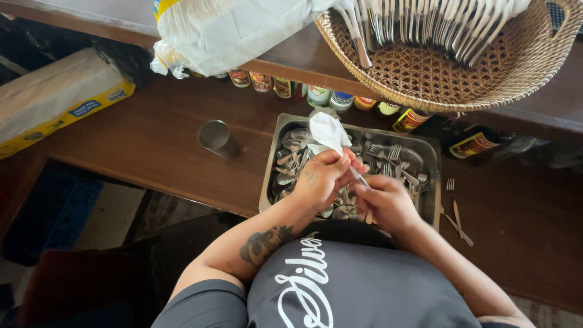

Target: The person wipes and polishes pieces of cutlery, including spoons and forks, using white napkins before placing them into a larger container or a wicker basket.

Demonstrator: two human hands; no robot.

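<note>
My left hand [325,178] grips a white paper napkin [328,131] wrapped around the upper end of a piece of cutlery. My right hand [388,203] holds the lower end of that same cutlery piece [362,180] by its handle. Both hands hover over a rectangular steel tray [271,166] filled with several loose spoons and forks [395,159]. The part of the cutlery inside the napkin is hidden.
A wicker basket [461,79] with several cutlery pieces sits on the upper shelf. A white plastic bag [218,33] lies beside it. A steel cup [217,138] stands left of the tray. Sauce bottles [340,99] line the back. A fork and wooden-handled pieces [456,212] lie right of the tray.
</note>
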